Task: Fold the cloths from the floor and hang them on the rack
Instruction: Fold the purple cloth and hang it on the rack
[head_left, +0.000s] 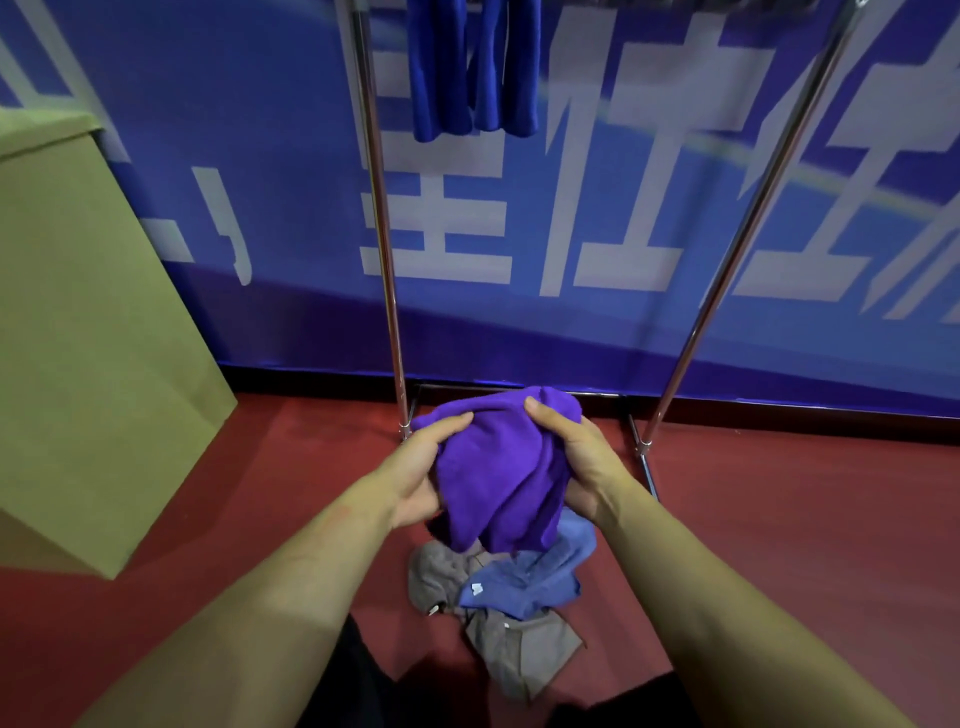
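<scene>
A bunched purple cloth (493, 467) is held up in front of me, above the floor. My left hand (421, 467) grips its left side, thumb on top. My right hand (576, 457) grips its right side, fingers curled into the fabric. Below it on the red floor lies a small heap: a light blue cloth (535, 577) and grey cloths (519, 649). The metal rack (387, 249) stands against the wall ahead, its two uprights rising on either side of the purple cloth. Two blue cloths (472, 67) hang from the rack's top, folded over.
A large olive-green box (88, 332) stands on the floor at the left. A blue banner with white characters (597, 208) covers the wall behind the rack. The rack's base bar (644, 467) juts forward at the right. Red floor (805, 519) spreads to the right.
</scene>
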